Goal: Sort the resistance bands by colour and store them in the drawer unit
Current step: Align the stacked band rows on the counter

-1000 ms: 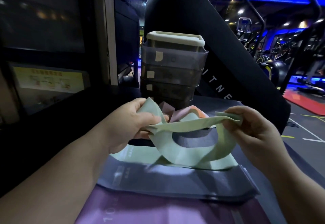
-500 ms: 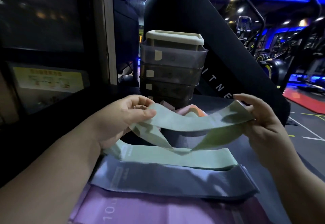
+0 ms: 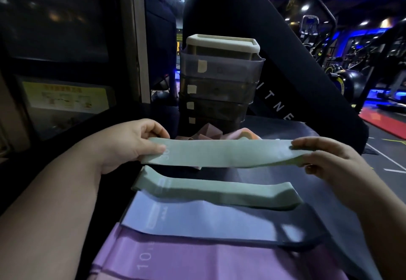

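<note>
Upper green band: matt stretch cloth, fine even weave, soft-looking, with faint pale print near the left end. Lower green band: same matt cloth, with a faintly outlined patch a little smoother than the rest. Blue-grey band: smooth cloth, slight sheen in the light, duller toward the dark right end. Purple band: smooth cloth, softly shiny, white numerals printed flat on the surface. Drawer unit: smoky see-through plastic, smooth, a little glossy. Cream rim on top: matt plastic. Small labels on the drawer fronts: matt, paper-like. Dark surface underneath: smooth, matt.
</note>
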Motion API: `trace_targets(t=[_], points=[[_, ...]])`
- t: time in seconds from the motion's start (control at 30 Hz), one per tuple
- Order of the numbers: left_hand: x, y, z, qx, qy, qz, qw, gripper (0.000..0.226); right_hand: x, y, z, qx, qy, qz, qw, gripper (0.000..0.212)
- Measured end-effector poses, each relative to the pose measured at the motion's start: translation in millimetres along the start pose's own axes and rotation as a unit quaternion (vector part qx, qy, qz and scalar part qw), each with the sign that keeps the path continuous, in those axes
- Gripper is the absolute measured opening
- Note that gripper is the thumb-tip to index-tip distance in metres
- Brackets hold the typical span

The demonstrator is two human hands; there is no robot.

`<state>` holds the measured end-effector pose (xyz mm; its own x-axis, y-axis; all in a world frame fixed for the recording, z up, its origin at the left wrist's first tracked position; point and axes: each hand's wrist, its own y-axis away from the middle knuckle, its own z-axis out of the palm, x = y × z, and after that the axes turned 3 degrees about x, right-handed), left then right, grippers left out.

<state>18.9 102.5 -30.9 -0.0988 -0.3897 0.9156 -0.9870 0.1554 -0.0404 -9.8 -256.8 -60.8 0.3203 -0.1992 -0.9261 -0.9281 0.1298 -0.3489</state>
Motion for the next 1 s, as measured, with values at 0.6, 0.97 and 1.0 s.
trace_targets(t=[0.6, 0.97, 1.0], points=[[-11.0, -2.1, -8.9, -0.031, -0.201, -0.051, 0.978, 0.023, 3.3, 6.6, 7.6, -0.086, 0.218, 0.104, 0.967, 0.020], [-15.7, -6.4, -7.4, -0.054, -0.273, -0.062, 0.958, 0.020, 7.2, 5.7, 4.0, -0.123, 0.304, 0.139, 0.934, 0.030], [-16.2, -6.5, -7.3, -0.051, -0.278, -0.059, 0.958, 0.020, 7.8, 5.5, 3.5, -0.128, 0.311, 0.138, 0.932, 0.032]])
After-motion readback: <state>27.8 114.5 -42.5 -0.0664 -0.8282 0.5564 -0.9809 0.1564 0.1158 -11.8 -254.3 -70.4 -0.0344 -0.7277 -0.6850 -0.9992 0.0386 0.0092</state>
